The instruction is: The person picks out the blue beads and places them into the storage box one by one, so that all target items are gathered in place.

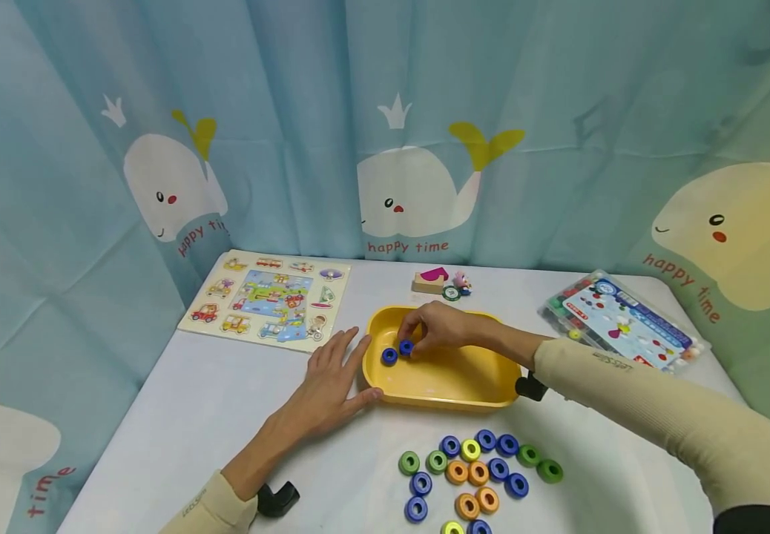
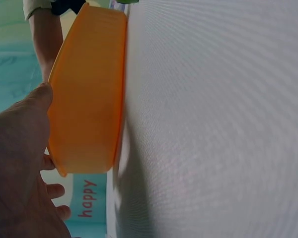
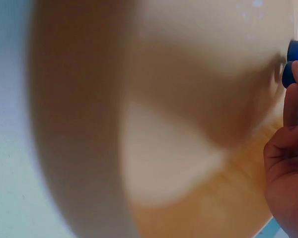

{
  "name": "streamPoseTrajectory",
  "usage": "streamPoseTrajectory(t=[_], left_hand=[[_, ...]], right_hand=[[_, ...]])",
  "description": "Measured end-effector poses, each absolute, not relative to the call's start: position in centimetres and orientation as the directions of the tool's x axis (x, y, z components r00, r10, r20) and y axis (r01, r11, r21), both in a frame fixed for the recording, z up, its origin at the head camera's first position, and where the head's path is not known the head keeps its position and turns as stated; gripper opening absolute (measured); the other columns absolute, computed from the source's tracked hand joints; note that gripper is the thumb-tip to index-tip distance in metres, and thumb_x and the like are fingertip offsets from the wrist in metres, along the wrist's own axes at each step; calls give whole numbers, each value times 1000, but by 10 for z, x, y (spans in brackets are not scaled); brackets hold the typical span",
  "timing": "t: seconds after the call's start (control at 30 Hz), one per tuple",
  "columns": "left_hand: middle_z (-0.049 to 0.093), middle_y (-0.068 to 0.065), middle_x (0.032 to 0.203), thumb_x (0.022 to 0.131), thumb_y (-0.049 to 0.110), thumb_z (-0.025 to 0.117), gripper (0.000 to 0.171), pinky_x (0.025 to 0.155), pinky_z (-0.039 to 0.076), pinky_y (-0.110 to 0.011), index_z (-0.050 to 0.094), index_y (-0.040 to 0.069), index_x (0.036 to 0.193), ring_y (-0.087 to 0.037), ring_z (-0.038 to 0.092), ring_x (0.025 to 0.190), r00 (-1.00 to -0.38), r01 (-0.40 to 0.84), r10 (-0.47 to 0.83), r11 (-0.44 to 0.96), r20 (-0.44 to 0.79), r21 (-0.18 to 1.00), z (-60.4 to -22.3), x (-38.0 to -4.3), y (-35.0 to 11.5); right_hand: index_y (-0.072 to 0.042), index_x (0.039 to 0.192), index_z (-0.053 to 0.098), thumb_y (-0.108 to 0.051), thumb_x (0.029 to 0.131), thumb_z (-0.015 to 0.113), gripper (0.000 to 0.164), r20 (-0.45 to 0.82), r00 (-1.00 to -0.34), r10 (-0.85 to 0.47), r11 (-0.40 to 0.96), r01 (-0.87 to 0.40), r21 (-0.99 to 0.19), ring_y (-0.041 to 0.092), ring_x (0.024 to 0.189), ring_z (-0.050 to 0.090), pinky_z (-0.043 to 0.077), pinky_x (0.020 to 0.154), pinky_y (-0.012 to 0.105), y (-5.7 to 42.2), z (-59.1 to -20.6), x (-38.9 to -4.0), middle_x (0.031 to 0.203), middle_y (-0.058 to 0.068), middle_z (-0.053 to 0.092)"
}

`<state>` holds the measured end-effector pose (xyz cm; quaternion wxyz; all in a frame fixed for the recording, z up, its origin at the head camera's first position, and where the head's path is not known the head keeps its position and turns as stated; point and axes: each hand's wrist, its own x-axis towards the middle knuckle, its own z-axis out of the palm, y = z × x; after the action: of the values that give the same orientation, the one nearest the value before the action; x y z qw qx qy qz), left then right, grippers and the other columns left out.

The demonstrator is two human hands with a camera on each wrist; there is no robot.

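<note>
A yellow plastic tub point(image 1: 452, 378) stands mid-table. Inside it, my right hand point(image 1: 441, 326) pinches a blue ring point(image 1: 406, 347) between thumb and fingers, close to the floor of the tub. Another blue ring point(image 1: 389, 357) lies just left of it; both rings also show at the edge of the right wrist view, beside my right fingers point(image 3: 294, 106). My left hand point(image 1: 334, 378) rests at the tub's left end, fingers spread and fairly straight, the thumb on the near rim. In the left wrist view that thumb touches the rim of the orange-looking tub wall point(image 2: 89, 94).
In front of the tub lie several loose rings: blue point(image 1: 517, 486), green point(image 1: 550, 471), orange point(image 1: 467, 506) and yellow point(image 1: 470, 449). A vehicle puzzle board point(image 1: 225, 297) is at back left, a clear bead case point(image 1: 625, 319) at right. Behind the tub sit a wooden block point(image 1: 428, 284) and a small figurine point(image 1: 462, 283).
</note>
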<state>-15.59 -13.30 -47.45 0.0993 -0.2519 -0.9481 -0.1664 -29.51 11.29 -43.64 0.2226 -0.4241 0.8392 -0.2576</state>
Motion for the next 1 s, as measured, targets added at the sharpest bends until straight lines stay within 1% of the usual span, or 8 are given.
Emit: streamPoseTrajectory(t=[0.13,0.3,0.43,0.57,0.73,0.83,0.93,1.0], left_hand=[[15,-11,152,85,70,37,86,102,21,-57,19,17,150,-32,15,137,-854,510,446,819,269,262,-474,-156,-133],[15,-10,152,85,70,37,85,102,21,-58,19,18,150,-31,15,137,-857,505,440,820,269,267,-474,-155,-133],[14,-10,152,85,71,36,85,103,20,-57,18,18,150,-30,14,137,-857,504,440,823,267,263,-475,-156,-133],[13,-9,153,85,71,36,86,103,19,-57,18,19,150,-30,12,137,-863,498,438,824,253,272,-475,-156,-133],[13,-9,153,85,71,37,86,103,19,-57,17,19,150,-28,11,137,-867,492,433,823,247,285,-474,-155,-132],[13,-9,153,84,72,37,87,103,18,-57,15,19,150,-28,10,138,-867,491,431,825,250,279,-474,-156,-133],[13,-9,153,84,71,37,87,104,18,-57,15,19,150,-29,11,137,-866,493,433,824,250,278,-474,-156,-133],[13,-10,153,85,71,38,87,103,18,-57,16,19,150,-30,12,137,-866,493,433,823,249,283,-474,-155,-133]], right_hand=[[-18,100,70,-17,77,78,24,-193,-535,-823,516,-560,-648,17,81,60,51,70,25,113,-439,-294,93,-9,66],[-19,99,70,-18,76,78,25,-205,-528,-824,520,-562,-643,16,81,60,51,70,24,113,-443,-294,95,-9,66],[-18,101,69,-19,76,79,27,-196,-537,-820,525,-572,-630,17,78,60,51,68,25,113,-441,-293,97,-8,65],[-15,105,68,-20,77,78,30,-194,-558,-807,540,-565,-623,19,80,59,51,69,25,116,-426,-291,101,-4,65],[-10,106,67,-23,79,76,32,-152,-583,-798,535,-569,-625,20,77,60,52,69,25,134,-389,-283,103,4,65],[-13,103,68,-25,79,76,29,-109,-625,-773,548,-572,-610,15,74,60,52,68,25,154,-366,-267,99,2,66],[-21,102,67,-29,81,74,24,-75,-675,-734,571,-553,-606,12,74,59,52,66,26,180,-351,-239,96,-5,65],[-28,102,65,-33,81,73,22,-59,-699,-712,583,-543,-604,11,74,58,51,64,26,198,-348,-217,93,-10,63]])
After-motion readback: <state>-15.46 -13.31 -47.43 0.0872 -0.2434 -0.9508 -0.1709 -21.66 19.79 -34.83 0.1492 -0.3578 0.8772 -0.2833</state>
